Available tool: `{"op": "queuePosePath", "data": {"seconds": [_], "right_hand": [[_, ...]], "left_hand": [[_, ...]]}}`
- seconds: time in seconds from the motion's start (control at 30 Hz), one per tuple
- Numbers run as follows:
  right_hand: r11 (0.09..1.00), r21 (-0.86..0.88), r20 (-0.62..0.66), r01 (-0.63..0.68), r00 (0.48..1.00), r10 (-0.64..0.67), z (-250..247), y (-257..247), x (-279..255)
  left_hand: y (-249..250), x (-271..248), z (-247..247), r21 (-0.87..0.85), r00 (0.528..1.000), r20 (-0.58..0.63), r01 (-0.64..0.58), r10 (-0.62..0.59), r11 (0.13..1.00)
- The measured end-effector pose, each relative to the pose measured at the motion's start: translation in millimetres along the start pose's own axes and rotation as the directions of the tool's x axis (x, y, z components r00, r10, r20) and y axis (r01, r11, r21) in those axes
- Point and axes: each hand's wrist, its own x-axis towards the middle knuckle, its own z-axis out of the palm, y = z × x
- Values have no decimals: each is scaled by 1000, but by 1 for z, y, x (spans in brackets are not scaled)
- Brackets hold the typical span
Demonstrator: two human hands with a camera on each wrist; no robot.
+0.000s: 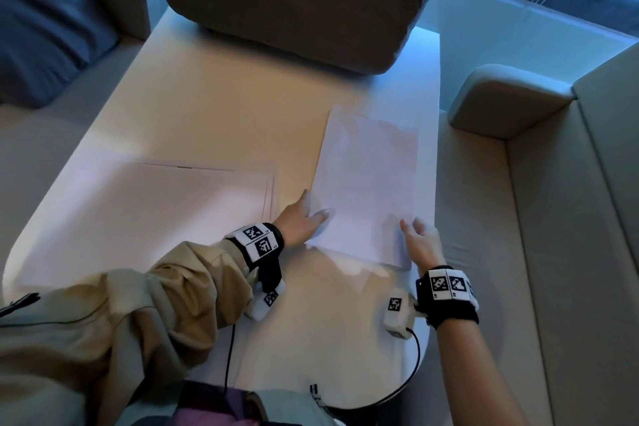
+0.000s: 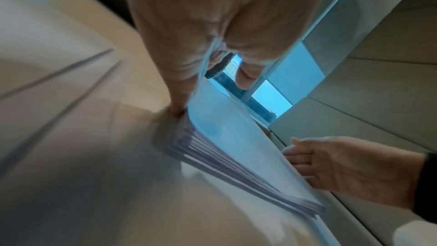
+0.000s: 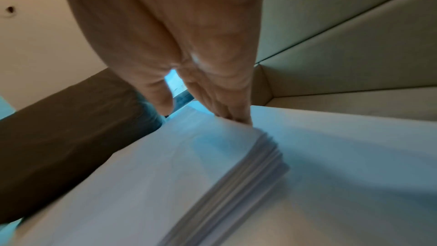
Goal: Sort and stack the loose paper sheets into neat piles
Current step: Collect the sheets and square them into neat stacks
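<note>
Paper stack (fanned edges), right hand touching

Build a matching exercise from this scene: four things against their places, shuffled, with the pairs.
1. left hand
2. right hand
3. brown cushion
4. flat paper pile

a. far end of the table
b. left side of the table, untouched
c. near-right corner of the paper stack
d. near-left corner of the paper stack

Pairs: 1-d, 2-c, 3-a, 4-b
</note>
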Motion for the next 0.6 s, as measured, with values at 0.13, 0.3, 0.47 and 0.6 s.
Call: {"op": "queuePosePath", "data": {"seconds": [0.13, 0.3, 0.47, 0.6], "right_hand": [[1000, -15, -9, 22, 1000, -22, -3, -19, -12], [1000, -21, -83, 18, 996, -20, -7, -21, -9], [981, -165, -171, 104, 976, -132, -4, -36, -28], [957, -112, -296, 266, 911, -288, 17, -54, -59]], "left_hand": [[2, 0, 5, -4, 1000, -7, -15, 15, 1000], [-2, 9, 6, -47, 997, -62, -43, 40, 998], [-6, 10, -7, -126, 976, -203, -102, 75, 987], [-23, -5, -38, -124, 898, -411, -223, 155, 967]]}}
